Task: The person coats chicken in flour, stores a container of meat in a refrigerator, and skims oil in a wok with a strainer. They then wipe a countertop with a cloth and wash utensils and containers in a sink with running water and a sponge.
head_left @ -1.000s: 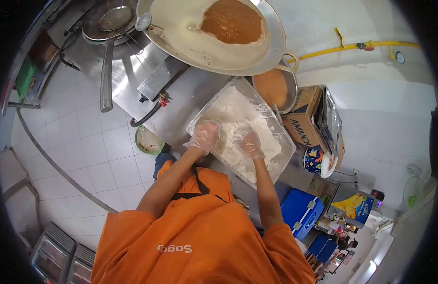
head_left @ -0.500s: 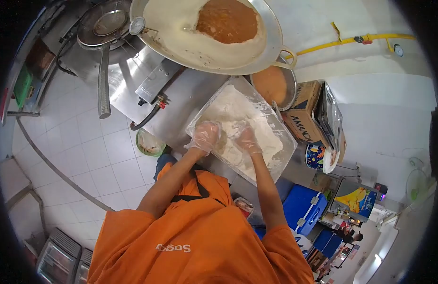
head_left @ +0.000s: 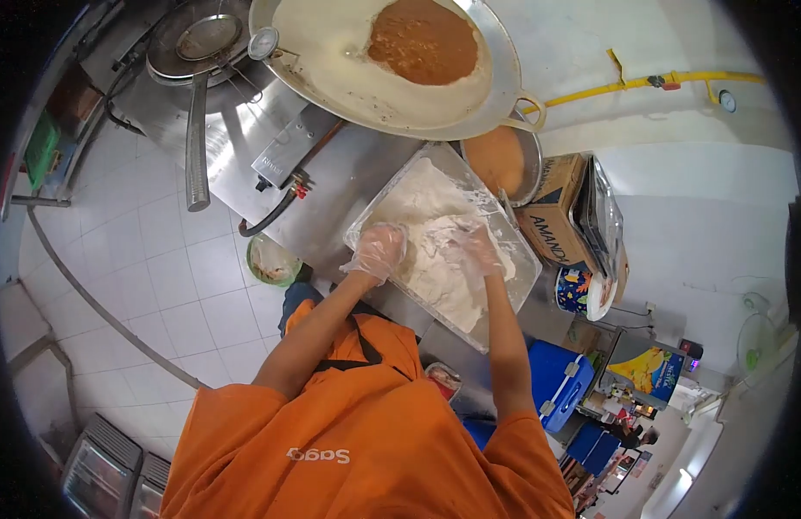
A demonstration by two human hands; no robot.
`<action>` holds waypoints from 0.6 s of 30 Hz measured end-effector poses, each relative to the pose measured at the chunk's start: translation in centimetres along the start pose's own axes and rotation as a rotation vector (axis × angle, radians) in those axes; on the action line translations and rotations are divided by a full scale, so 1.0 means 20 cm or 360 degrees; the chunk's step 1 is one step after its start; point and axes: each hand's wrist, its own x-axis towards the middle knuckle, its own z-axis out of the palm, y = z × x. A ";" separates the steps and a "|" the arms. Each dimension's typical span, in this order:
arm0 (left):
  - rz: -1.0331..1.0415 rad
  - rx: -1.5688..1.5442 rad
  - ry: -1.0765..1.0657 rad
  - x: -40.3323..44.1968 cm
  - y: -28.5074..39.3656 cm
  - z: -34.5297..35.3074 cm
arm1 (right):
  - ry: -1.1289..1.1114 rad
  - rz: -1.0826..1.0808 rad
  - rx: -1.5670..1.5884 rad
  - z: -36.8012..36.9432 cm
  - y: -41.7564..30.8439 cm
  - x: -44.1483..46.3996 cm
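A clear rectangular tub point(head_left: 523, 298) of white flour point(head_left: 431, 186) stands on the steel counter before me. My left hand point(head_left: 380, 249), in a clear plastic glove, is curled closed at the tub's left side, over the flour; whatever is under its fingers is hidden. My right hand point(head_left: 478, 248), also gloved, lies in the flour toward the tub's right side. Its fingers reach forward, apart and dusted white, with loose flour around them.
Beyond the tub, a large pan point(head_left: 392, 121) holds frothy brown liquid, with a dial thermometer point(head_left: 263, 43) at its rim. A pot point(head_left: 495, 160) of orange-brown contents and a cardboard box point(head_left: 549, 221) stand at right. A long-handled strainer point(head_left: 198, 143) lies left. A green-rimmed bin point(head_left: 273, 261) is below.
My right hand has moved right and slightly back through the flour, which now lies more heaped and broken up in the middle. My left hand has hardly moved.
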 end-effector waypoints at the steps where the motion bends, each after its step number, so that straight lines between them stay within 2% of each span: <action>1: -0.0011 -0.0008 -0.0016 0.00 0.00 0.00 | 0.0009 -0.0074 0.0050 0.00 -0.09 -0.05; 2: -0.0024 -0.0017 -0.0031 0.01 0.00 0.00 | 0.0016 -0.0149 0.0099 0.00 -0.18 -0.11; 4: -0.0040 -0.0046 -0.0013 0.01 0.01 0.00 | -0.0004 0.0167 0.0548 -0.03 -0.30 -0.13; 5: -0.0042 -0.0066 0.0021 0.00 0.01 -0.01 | 0.0007 0.0210 0.0662 -0.05 -0.37 -0.15; 8: -0.0047 -0.0089 0.0073 -0.01 0.01 -0.01 | 0.0068 0.0107 0.0708 -0.06 -0.65 -0.23; 14: -0.0041 -0.0082 -0.0074 -0.02 0.00 0.00 | 0.0201 -0.0494 0.0347 0.06 -1.33 -0.26; 18: -0.0032 0.0017 -0.0110 -0.02 0.01 -0.02 | -0.0082 -0.0681 -0.0210 0.13 -1.66 0.10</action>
